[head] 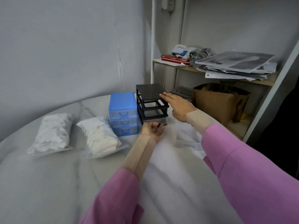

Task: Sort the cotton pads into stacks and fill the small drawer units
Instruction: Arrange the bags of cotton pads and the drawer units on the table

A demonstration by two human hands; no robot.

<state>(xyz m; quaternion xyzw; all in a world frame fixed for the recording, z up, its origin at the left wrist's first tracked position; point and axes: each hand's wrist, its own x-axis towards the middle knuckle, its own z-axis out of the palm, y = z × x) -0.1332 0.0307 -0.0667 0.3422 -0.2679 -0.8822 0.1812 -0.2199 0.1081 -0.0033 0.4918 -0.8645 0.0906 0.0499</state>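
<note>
Two hands work the black drawer unit (150, 101): right hand (177, 105) lies flat against its top, left hand (152, 129) curls on the bottom drawer (159, 121).

The left hand (152, 130) hides the black unit's bottom drawer (160, 121) front.

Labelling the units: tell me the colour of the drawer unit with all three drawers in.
Blue drawer unit, with clear-fronted drawers; shown in the head view.
</note>
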